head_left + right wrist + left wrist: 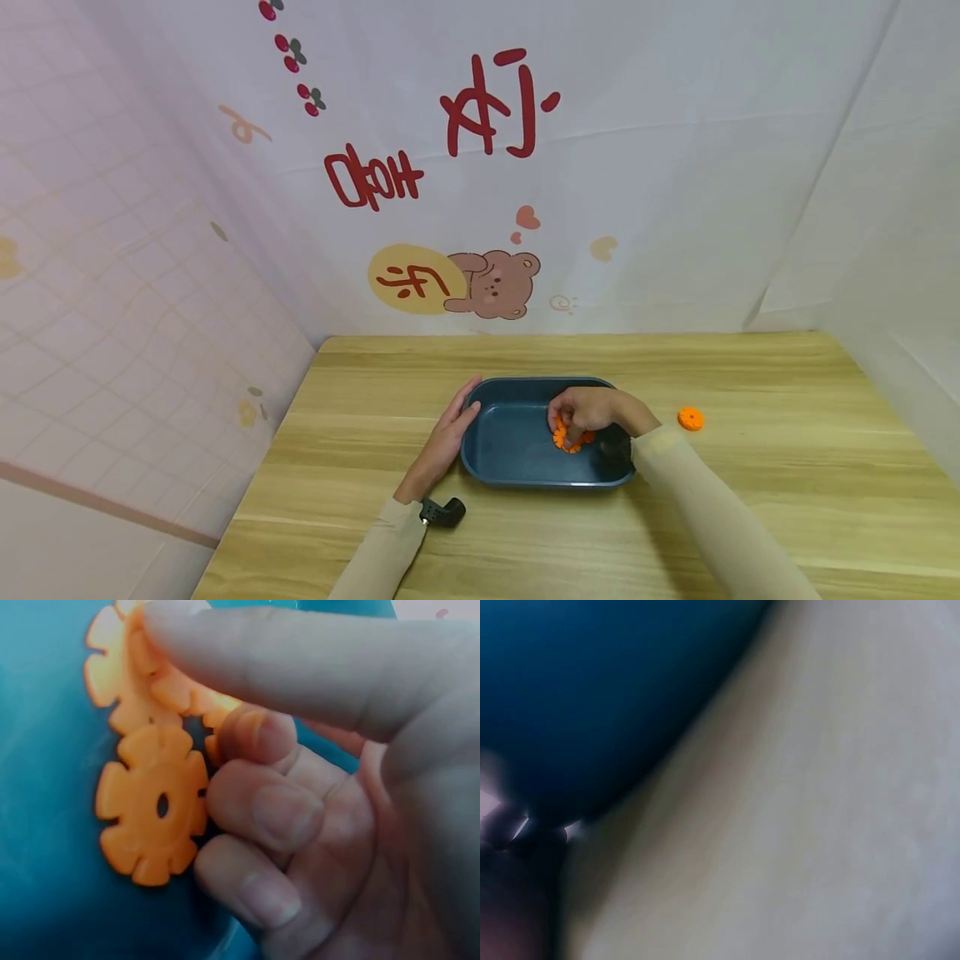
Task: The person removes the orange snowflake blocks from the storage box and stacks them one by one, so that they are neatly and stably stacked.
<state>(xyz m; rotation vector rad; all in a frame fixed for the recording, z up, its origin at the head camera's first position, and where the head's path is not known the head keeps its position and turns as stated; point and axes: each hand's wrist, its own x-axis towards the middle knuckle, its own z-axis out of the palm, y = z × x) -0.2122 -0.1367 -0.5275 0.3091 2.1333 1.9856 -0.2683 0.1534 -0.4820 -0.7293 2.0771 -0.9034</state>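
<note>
Orange notched discs (pixel 150 825) lie clustered in the right half of the blue tray (pixel 510 433), which stands near the middle of the tabletop (pixel 360 400), closer to its back edge than its front. From the left: a wide strip of wood grain runs between the tabletop's left edge and my left hand (pixel 448 429). Those fingers are straight, thumb spread from them, resting against the tray's rim at its left end. A black device (pixel 442 512) sits at that wrist. A narrower strip of wood separates the tray from the back edge. Inside the tray, its blue floor shows across the left half; further right, my right hand (pixel 592 408) reaches over the right rim, fingers curled, thumb pinching a disc. Beyond, a separate orange piece (pixel 691 418) rests just right of the tray, well apart from the tabletop's right edge.
</note>
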